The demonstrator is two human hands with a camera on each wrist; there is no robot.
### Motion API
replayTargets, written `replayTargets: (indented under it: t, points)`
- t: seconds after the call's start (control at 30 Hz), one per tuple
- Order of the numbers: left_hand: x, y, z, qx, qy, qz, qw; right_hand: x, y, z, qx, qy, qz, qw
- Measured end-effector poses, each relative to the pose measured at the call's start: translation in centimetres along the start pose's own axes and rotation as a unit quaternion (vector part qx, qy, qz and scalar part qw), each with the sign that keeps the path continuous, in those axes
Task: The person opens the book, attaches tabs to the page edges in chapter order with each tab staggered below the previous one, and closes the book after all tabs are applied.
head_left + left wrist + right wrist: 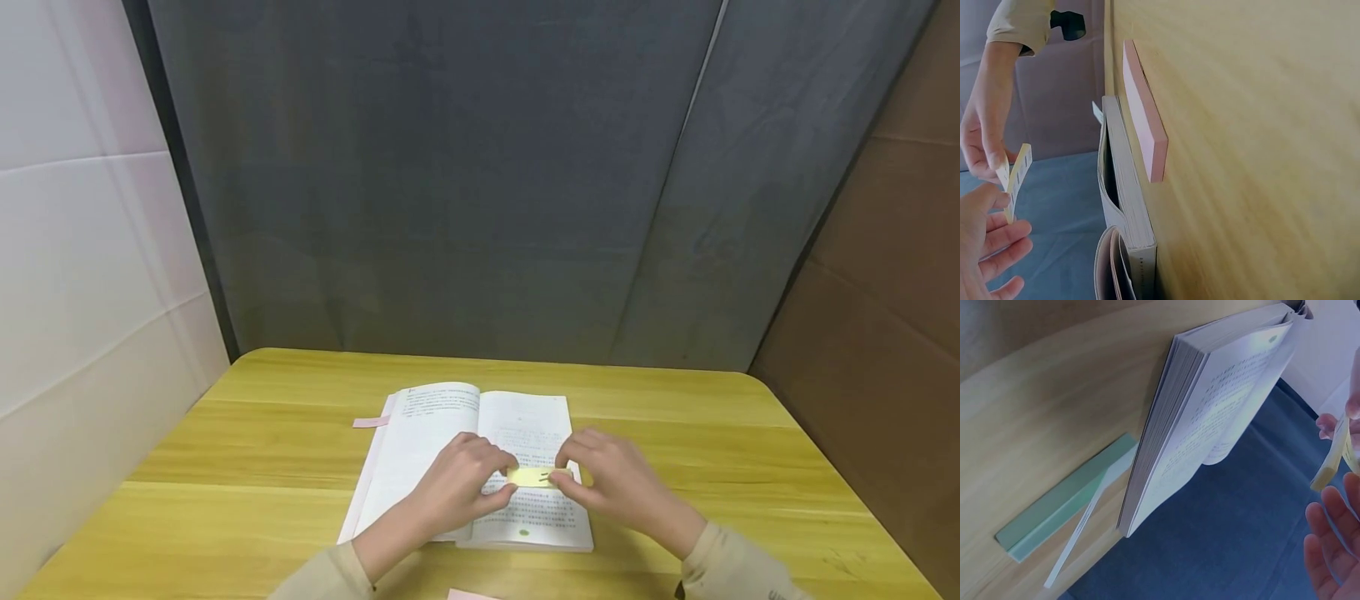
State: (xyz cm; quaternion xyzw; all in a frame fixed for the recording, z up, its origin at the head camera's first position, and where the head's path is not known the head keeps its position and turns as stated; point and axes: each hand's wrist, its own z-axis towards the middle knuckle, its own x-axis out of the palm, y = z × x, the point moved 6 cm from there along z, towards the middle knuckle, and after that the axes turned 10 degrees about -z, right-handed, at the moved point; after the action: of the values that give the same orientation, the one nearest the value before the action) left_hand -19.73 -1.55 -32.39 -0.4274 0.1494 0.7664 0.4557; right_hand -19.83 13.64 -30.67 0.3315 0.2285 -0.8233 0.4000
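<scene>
A small pad of yellow sticky notes [527, 477] is held above the right page of an open book [525, 521]. My left hand [467, 482] pinches its left end between thumb and fingers. At the other end my right hand [617, 479] grips it, beside two short dark marks. In the left wrist view the yellow pad [1019, 178] shows a thin sheet standing apart from the thicker stack. The right wrist view shows the pad's thick end [1324, 475] near my right fingers [1319, 525]; the pinch itself is partly cut off there.
A pink tab [371, 422] sticks out from the book's left edge. Close to the table's near side lies a pink note pad [1145, 119]. A green pad [1066, 497] and a thin pale strip [1075, 540] are by the book. Walls surround the wooden table [675, 417].
</scene>
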Motion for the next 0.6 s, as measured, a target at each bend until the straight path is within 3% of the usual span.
replayTargets:
  t: [0.33, 0.6]
  points:
    - [0.30, 0.19, -0.06, -0.004, -0.008, -0.022, 0.9997, 0.20, 0.25, -0.05, 0.010, 0.004, -0.003, 0.9999]
    - [0.85, 0.31, -0.17, -0.018, 0.007, -0.052, 0.9984, -0.10, 0.98, 0.22, -0.015, -0.008, -0.011, 0.9998]
